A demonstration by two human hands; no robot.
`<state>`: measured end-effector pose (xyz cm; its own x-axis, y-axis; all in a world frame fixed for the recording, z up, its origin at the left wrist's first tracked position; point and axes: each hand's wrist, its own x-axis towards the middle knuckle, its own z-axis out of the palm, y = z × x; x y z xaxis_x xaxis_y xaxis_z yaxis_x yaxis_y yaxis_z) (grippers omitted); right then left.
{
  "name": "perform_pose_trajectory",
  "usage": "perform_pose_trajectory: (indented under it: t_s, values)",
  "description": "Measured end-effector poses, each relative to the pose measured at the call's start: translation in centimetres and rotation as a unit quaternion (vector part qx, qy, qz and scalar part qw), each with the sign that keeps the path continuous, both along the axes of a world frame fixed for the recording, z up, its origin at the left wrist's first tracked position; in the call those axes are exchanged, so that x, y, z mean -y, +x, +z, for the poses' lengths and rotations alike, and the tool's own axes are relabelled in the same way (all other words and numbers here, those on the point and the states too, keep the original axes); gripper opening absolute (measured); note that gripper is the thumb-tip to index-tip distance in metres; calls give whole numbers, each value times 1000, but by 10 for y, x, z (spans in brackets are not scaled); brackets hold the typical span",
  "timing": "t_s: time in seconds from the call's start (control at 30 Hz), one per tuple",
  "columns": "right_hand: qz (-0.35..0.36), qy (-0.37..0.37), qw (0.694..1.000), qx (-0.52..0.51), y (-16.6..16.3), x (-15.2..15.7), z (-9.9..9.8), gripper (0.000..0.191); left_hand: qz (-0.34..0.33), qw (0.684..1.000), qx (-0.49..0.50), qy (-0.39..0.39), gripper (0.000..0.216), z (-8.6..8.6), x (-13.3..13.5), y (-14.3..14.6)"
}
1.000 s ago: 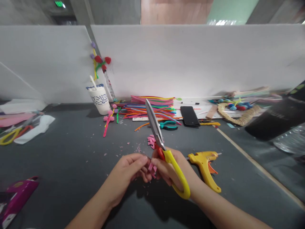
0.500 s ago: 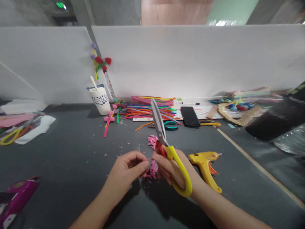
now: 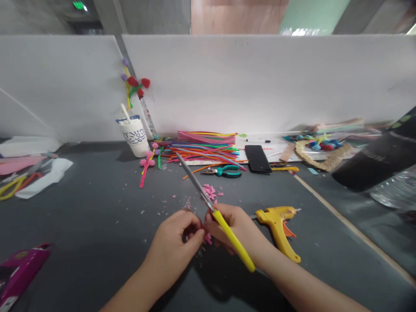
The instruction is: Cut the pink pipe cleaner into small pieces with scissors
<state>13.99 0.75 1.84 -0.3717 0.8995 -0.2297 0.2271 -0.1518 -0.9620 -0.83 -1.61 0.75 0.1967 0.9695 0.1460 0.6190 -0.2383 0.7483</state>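
Note:
My right hand is closed around yellow-handled scissors, whose long blades point up and to the left. My left hand is closed in a pinch, its fingertips meeting those of my right hand. Whatever lies between the fingertips is too small and hidden to make out. Cut pink pieces of pipe cleaner lie in a small heap just beyond the hands, with more partly hidden beneath them. Pink fluff is scattered over the dark table.
Bundled pipe cleaners lie at the back, with pliers and a phone close by. A yellow glue gun rests right of my hands. A white cup stands back left, near a pink pipe-cleaner flower. A black bottle is at right.
The scissors have swung left and turned edge-on, tilting from nearly upright to a slant. My fingertips are still together, slightly lower. More of the pink heap and the pliers now shows.

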Motion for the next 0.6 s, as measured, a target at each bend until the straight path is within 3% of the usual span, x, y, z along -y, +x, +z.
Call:
perform_pose_trajectory:
  t_s: [0.13, 0.27, 0.37, 0.6]
  values:
    - [-27, 5, 1000, 8, 1, -4, -3, 10, -19, 1000, -22, 3, 12, -5, -2, -2]
    - [-112, 23, 993, 4, 10, -21, -9, 11, -7, 999, -40, 14, 20, -4, -7, -8]
    - [-163, 32, 986, -2, 13, -38, -14, 21, 5, 999, -47, 14, 28, -4, -12, -12]
    - [-177, 16, 984, -17, 13, -51, -25, 24, -1, 999, -40, 5, 33, -11, -18, -14]
